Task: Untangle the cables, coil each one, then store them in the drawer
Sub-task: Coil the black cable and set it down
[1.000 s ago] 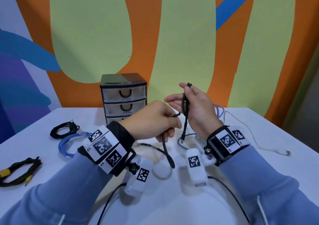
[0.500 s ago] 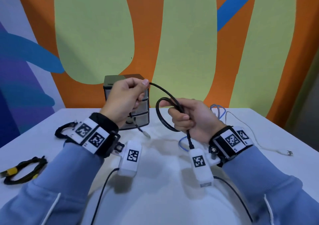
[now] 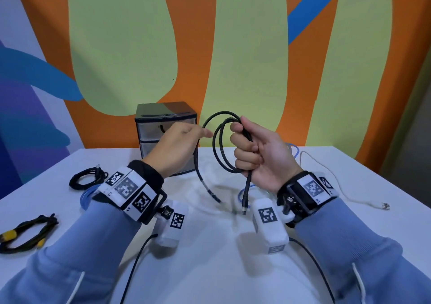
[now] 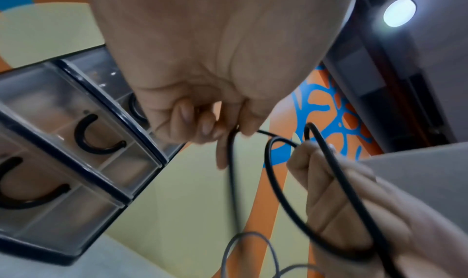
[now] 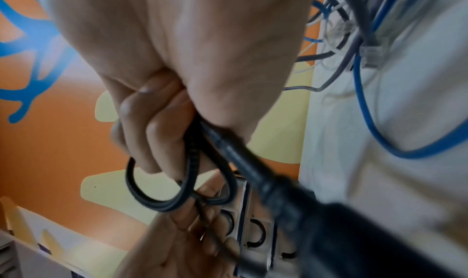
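Right hand [image 3: 258, 154]: we see fingers clenched round coiled black cable [image 3: 218, 145] | left hand [image 3: 177, 149]: apparently pinching its free run | drawer unit [image 3: 149, 126] behind

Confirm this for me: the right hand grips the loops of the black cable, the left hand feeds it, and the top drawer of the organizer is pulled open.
Not quite. The drawer organizer has every drawer shut, as the head view shows. The rest holds: the right hand grips the black cable loops while the left hand feeds it.
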`<state>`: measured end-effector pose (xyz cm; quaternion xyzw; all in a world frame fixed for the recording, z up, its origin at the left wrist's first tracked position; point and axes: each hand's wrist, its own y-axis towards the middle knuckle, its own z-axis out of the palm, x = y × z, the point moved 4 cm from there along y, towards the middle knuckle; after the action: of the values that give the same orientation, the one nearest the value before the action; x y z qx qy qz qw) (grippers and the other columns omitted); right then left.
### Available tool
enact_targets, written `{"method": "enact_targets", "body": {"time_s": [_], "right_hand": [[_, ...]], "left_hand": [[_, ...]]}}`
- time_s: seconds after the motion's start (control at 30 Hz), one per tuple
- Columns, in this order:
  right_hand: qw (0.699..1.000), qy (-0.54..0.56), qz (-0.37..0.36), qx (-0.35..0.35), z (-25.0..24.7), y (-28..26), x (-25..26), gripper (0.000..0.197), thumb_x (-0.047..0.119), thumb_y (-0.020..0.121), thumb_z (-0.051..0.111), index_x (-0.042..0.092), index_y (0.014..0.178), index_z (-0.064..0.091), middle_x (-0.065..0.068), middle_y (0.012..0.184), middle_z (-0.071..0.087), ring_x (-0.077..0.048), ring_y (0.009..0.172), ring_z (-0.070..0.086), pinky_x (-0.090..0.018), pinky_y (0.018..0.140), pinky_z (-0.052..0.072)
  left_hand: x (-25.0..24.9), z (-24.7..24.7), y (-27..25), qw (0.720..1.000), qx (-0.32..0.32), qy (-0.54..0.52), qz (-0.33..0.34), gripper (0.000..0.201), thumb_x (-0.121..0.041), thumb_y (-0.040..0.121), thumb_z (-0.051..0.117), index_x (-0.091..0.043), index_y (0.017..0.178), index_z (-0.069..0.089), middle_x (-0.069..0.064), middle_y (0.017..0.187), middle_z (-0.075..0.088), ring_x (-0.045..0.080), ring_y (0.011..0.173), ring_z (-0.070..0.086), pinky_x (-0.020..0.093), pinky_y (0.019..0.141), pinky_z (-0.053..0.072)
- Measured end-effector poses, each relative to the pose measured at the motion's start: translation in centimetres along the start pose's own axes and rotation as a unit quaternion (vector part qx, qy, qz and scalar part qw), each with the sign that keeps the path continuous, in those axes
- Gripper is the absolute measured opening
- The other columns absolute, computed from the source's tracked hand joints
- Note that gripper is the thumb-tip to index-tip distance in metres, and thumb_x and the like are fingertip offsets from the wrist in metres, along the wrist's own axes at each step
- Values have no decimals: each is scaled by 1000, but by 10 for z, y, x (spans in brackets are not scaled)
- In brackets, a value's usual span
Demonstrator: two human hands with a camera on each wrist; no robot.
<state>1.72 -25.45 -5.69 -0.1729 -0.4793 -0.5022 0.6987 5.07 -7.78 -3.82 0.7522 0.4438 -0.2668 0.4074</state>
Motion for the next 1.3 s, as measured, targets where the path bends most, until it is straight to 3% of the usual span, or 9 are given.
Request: {"method": "enact_targets", "body": {"time_s": [0.13,0.23,0.53,0.73,0.87,1.0,1.1,1.17,1.3], "right_hand": [[999,-2,22,27,7,-1,-5,28,37,109,41,20,87,48,8,62,14,-8,42,8,-20,38,13],[999,-35,2,0,7,3,-7,28,36,109,42,20,87,48,8,60,16,-7,42,9,-20,39,12],[957,-173,-82,-217,-15,15,-18,31,25,115,37,15,87,43,5,56,30,-8,42,18,-21,42,17],[875,-379,-86,-289,-15,12,-20,34,32,114,36,12,91,49,-8,84,50,-19,53,50,-29,51,38],[854,-445,-86,-257,-12,13,-20,38,36,114,37,12,88,52,-10,71,62,-31,68,63,-43,65,55],[863,-432,-73,-252,-10,14,-22,37,34,114,38,11,93,59,-8,69,50,-24,58,60,-34,54,58],[870,-401,-78,-274,-11,13,-18,37,32,114,38,6,103,62,-5,66,49,-18,49,56,-34,51,56],[872,-381,-89,-294,-17,12,-17,37,32,114,37,6,97,56,-6,68,50,-22,50,59,-37,53,55],[850,-398,-109,-328,-29,10,-10,33,34,114,34,14,93,50,-16,84,64,-24,64,67,-45,67,58]], "left_hand": [[9,1,1,999,-8,-42,-3,22,-17,109,61,-12,101,81,-1,62,54,6,50,48,19,50,41],[10,5,-1,991,-18,-128,-11,17,-12,104,68,-3,104,82,9,79,73,14,73,68,29,70,63],[-1,15,-8,929,40,-354,-101,35,-9,104,61,-6,138,61,29,113,76,40,108,76,38,93,64],[0,26,-8,988,15,-150,-25,73,13,84,75,-21,146,55,10,89,81,7,58,63,14,56,44],[-7,27,-11,986,-31,-157,36,77,11,85,75,-30,146,54,8,71,65,12,57,54,18,56,42],[-6,22,-10,987,-55,-118,98,44,-4,84,85,-33,117,80,-10,84,71,25,79,59,40,79,55],[-7,22,-11,987,-80,-85,112,19,-26,83,90,-40,94,85,0,106,62,22,104,59,40,91,54],[-11,15,-11,981,-114,-102,118,12,-24,84,90,-31,93,86,1,104,56,15,101,54,26,88,48],[-6,-1,-10,973,-48,-227,20,11,-12,90,82,-12,100,84,17,95,78,21,82,66,33,79,54]]}}
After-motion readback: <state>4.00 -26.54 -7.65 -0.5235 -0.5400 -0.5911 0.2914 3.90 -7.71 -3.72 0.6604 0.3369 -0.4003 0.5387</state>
